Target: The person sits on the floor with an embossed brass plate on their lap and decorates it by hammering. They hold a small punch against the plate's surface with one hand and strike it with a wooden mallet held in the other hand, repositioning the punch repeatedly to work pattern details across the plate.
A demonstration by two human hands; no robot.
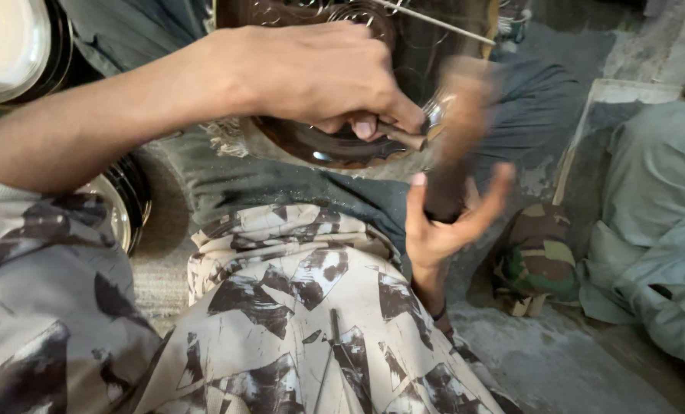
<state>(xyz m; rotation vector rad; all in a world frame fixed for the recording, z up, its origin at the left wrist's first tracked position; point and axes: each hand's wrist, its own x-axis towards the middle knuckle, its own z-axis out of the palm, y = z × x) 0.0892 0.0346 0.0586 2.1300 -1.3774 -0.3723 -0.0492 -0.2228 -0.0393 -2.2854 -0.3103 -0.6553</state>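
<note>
Engraved metal plate (335,146), dark and shiny with scrolled lines cut into it, is propped on the lap against grey cloth (281,184), its face turned up toward the camera. A short punch (404,138) is pinched between thumb and fingertips of the left hand (312,73), which is curled over the plate's lower rim; the punch's long axis is tilted, its tip set near the plate's right edge. Just to the right and slightly below, a wooden mallet (457,130) is gripped loosely by the right hand (442,222), fingers half open around the handle, the head blurred by motion. The left hand is nearer the plate. Stacked steel dishes (120,207) are seen at left.
</note>
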